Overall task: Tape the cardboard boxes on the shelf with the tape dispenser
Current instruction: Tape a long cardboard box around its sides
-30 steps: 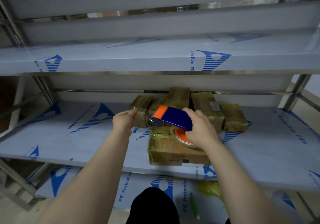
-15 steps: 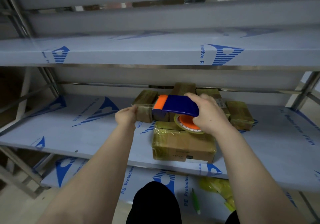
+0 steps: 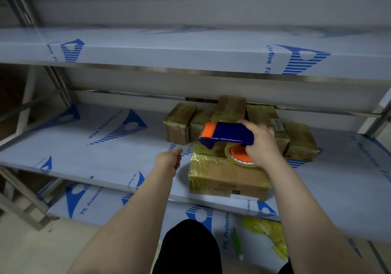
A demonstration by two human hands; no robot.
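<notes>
My right hand (image 3: 262, 146) grips a blue and orange tape dispenser (image 3: 228, 135) by its handle, just above the far top edge of a large tape-wrapped cardboard box (image 3: 228, 178) at the front of the middle shelf (image 3: 105, 146). The tape roll (image 3: 240, 156), with its orange core, hangs under my palm. Left of the box, my left hand (image 3: 169, 159) hovers with curled fingers, and I see nothing in them. Behind stand several small taped boxes, the leftmost (image 3: 179, 123) and the rightmost (image 3: 300, 140) among them.
An upper shelf (image 3: 190, 55) covered in blue-printed protective film hangs overhead. On the lower shelf lie a green pen (image 3: 238, 244) and crumpled yellow plastic (image 3: 268, 233). Metal uprights (image 3: 59, 85) frame the left side. The left half of the middle shelf is bare film.
My left hand has let go of the small left box and dropped down and towards me. My right hand has carried the dispenser slightly right, level over the large box.
</notes>
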